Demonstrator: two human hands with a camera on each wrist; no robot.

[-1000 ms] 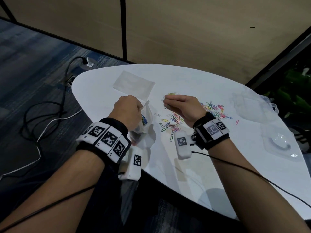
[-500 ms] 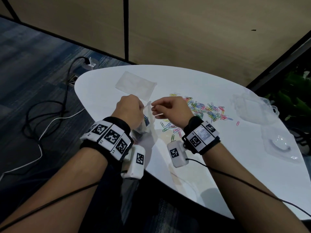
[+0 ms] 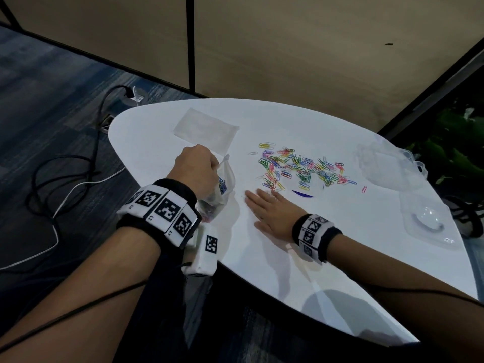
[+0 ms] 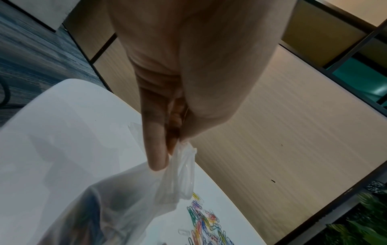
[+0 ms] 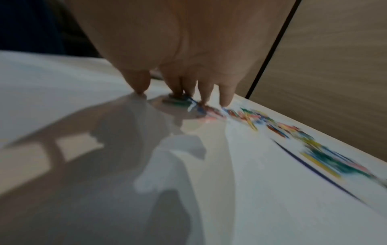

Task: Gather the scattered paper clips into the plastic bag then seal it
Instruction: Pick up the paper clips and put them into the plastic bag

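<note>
My left hand (image 3: 195, 167) pinches the rim of a clear plastic bag (image 3: 222, 183) near the table's left edge; the bag (image 4: 134, 195) hangs below the fingers with several clips inside. Coloured paper clips (image 3: 298, 167) lie scattered in the middle of the white table (image 3: 340, 244). My right hand (image 3: 269, 208) lies flat on the table, fingers straight, tips at the near left end of the clip pile. In the blurred right wrist view the fingertips (image 5: 225, 97) press down on a few clips (image 5: 180, 101).
A second flat clear bag (image 3: 205, 129) lies at the table's far left. Clear plastic containers (image 3: 385, 166) and a lid (image 3: 429, 224) sit at the right edge. A dark curved mark (image 3: 302, 194) is on the table near the clips. Cables run over the carpet on the left.
My right hand has left the bag's mouth, moved right and down, and flattened on the table by the clips. The left hand still holds the bag.
</note>
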